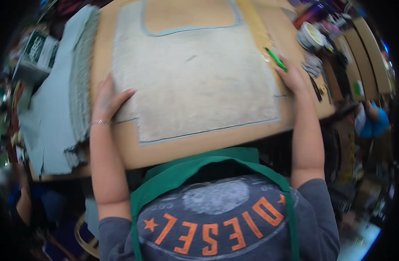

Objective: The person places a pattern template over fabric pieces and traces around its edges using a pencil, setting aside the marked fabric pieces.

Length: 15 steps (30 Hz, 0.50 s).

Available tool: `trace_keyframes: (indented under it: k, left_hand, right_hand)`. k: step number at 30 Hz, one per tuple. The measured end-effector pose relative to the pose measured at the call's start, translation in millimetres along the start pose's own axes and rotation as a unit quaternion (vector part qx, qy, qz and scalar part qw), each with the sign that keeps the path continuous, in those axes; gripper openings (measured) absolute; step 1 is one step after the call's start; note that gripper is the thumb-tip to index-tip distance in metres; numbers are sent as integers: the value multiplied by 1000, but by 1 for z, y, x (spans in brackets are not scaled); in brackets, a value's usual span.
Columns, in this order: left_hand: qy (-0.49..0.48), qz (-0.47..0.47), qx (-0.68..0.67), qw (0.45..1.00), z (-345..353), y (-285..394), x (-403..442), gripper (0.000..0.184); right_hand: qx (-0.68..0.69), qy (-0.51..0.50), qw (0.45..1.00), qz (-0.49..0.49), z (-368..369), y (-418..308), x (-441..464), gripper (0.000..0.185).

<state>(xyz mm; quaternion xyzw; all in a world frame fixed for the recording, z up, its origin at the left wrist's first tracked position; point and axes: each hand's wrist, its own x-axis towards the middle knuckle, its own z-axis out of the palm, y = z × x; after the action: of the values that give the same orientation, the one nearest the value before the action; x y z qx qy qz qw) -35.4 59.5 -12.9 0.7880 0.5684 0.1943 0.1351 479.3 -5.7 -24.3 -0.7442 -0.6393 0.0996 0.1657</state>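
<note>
A large greyish-white flat pattern piece point(195, 82) with a cut-out at its far edge lies on the tan table point(164, 156). Under its border a thin light-blue edge shows, with a dark line along it. My left hand point(109, 98) rests at the piece's left edge, thumb spread from the fingers, holding nothing. At the right edge, my right hand point(291, 77) has a green pen point(275, 59) between thumb and fingers, its tip pointing away and to the left.
Stacked grey-blue fabric point(56, 104) lies on the left, beside a green-and-white box point(40, 50). To the right are a white tub point(310, 36), a grey cloth point(311, 65), dark scissors-like tools point(316, 89) and cardboard point(358, 61). Part of another person shows at lower left.
</note>
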Motion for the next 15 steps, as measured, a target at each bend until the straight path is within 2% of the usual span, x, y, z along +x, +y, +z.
trace_keyframes:
  k: [2,8,15]
  left_hand:
    - [-26,-64,21,997,-1,0,0,84]
    - [-48,-79,20,996,-6,8,0,89]
    - [-53,-85,41,994,-7,10,1,89]
  right_hand:
    - [25,-11,999,27,-3,-7,-1,50]
    - [24,-40,995,84,-8,-19,-3,51]
    - [24,-35,995,91,-7,-18,-3,52]
